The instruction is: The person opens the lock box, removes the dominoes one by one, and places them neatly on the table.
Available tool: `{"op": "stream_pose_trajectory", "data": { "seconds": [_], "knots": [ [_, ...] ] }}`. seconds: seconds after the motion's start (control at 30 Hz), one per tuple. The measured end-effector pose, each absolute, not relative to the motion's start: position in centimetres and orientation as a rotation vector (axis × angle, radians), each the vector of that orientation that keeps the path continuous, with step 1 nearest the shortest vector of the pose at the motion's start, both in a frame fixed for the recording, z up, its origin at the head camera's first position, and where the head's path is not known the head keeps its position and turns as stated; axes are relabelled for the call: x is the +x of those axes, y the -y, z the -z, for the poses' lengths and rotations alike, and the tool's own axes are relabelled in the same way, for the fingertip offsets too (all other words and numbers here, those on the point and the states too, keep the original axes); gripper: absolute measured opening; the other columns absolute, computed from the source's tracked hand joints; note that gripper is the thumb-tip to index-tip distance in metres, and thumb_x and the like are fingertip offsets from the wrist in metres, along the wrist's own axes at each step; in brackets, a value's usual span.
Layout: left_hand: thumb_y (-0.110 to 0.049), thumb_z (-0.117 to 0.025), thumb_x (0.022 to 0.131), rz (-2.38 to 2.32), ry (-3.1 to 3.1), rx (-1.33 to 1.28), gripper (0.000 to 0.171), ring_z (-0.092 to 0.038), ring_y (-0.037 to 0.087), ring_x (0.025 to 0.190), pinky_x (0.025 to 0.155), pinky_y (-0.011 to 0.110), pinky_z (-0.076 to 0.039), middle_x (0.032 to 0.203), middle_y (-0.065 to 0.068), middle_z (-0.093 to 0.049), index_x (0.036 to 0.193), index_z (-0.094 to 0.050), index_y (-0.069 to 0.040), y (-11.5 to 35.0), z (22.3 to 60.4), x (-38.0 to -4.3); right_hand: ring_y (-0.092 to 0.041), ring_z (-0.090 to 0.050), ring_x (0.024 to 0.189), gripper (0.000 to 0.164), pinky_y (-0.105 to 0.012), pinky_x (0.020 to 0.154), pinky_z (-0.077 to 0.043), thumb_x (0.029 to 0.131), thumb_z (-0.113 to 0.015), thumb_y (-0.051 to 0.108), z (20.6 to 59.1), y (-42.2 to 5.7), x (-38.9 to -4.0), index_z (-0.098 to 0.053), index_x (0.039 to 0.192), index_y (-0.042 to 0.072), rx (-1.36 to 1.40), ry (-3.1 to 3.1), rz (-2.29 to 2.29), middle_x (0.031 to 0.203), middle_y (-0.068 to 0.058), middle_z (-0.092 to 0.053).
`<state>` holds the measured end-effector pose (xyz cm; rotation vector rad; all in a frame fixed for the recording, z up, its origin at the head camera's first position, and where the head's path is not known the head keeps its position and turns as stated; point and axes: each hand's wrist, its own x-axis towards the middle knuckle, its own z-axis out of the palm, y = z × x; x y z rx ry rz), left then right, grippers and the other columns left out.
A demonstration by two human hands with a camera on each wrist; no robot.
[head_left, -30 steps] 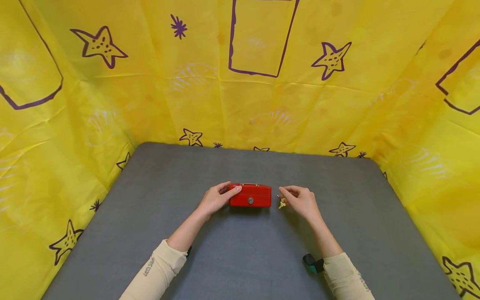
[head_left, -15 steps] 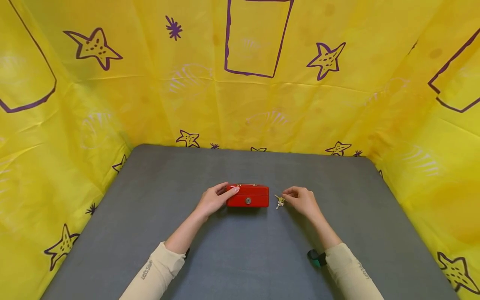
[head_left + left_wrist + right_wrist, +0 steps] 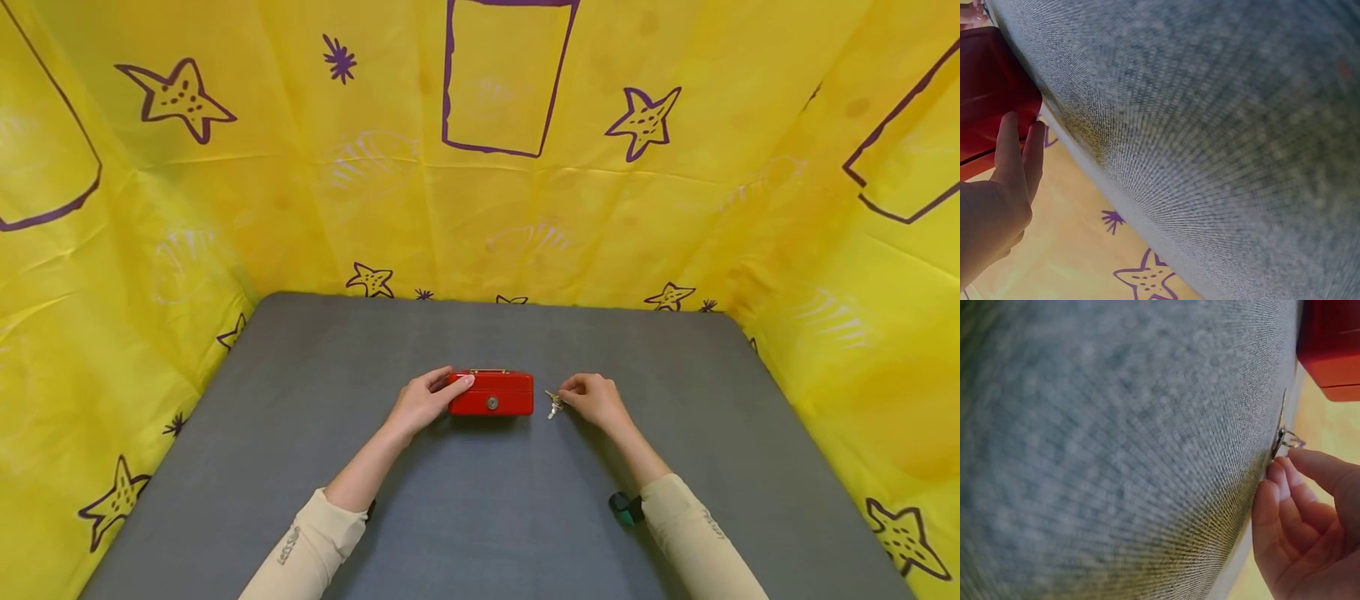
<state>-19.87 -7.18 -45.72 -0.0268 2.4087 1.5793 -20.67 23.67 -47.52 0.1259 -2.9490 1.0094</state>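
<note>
A small red cash box (image 3: 510,404) with a round lock on its front and a thin handle on its lid stands closed on the grey table. My left hand (image 3: 418,404) holds its left end, thumb over the front top edge. In the left wrist view two fingers (image 3: 1009,147) lie against the red side. Just right of the box, my right hand (image 3: 596,398) pinches a ring with small keys (image 3: 554,403) by thumb and fingertips. The right wrist view has the key ring (image 3: 1291,439) at the thumb tip, close over the table.
The grey table (image 3: 480,517) reaches back to a yellow cloth wall (image 3: 487,208) with purple starfish drawings, which also closes off both sides. A dark band with a green part (image 3: 626,508) is on the right wrist.
My right hand has brought the keys down from upright to low over the table beside the box. The left hand stays on the box. The whole head view has shifted slightly.
</note>
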Motion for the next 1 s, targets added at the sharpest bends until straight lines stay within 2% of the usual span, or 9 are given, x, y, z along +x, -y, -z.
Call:
{"op": "stream_pose_trajectory", "data": {
  "seconds": [0.4, 1.0],
  "knots": [
    [-0.059, -0.066, 0.084, -1.573, -2.427, -0.020, 0.081, -0.049, 0.030, 0.128, 0.103, 0.049, -0.042, 0.141, 0.015, -0.052, 0.144, -0.048, -0.008, 7.17, 45.70, -19.90, -0.013, -0.054, 0.065, 0.010, -0.029, 0.061, -0.042, 0.080, -0.078, 0.017, 47.36, -23.43, -20.48, -0.073, 0.083, 0.008, 0.076, 2.968, -1.046, 0.069, 0.002, -0.065],
    [-0.057, -0.066, 0.085, -1.586, -2.426, -0.029, 0.078, -0.049, 0.030, 0.127, 0.102, 0.049, -0.042, 0.141, 0.015, -0.052, 0.143, -0.049, -0.007, 7.04, 45.79, -19.80, -0.013, -0.056, 0.069, 0.015, -0.030, 0.063, -0.043, 0.079, -0.080, 0.025, 47.35, -23.28, -20.20, -0.074, 0.085, 0.013, 0.132, 3.018, -1.009, 0.073, 0.005, -0.065]
  ]
}}
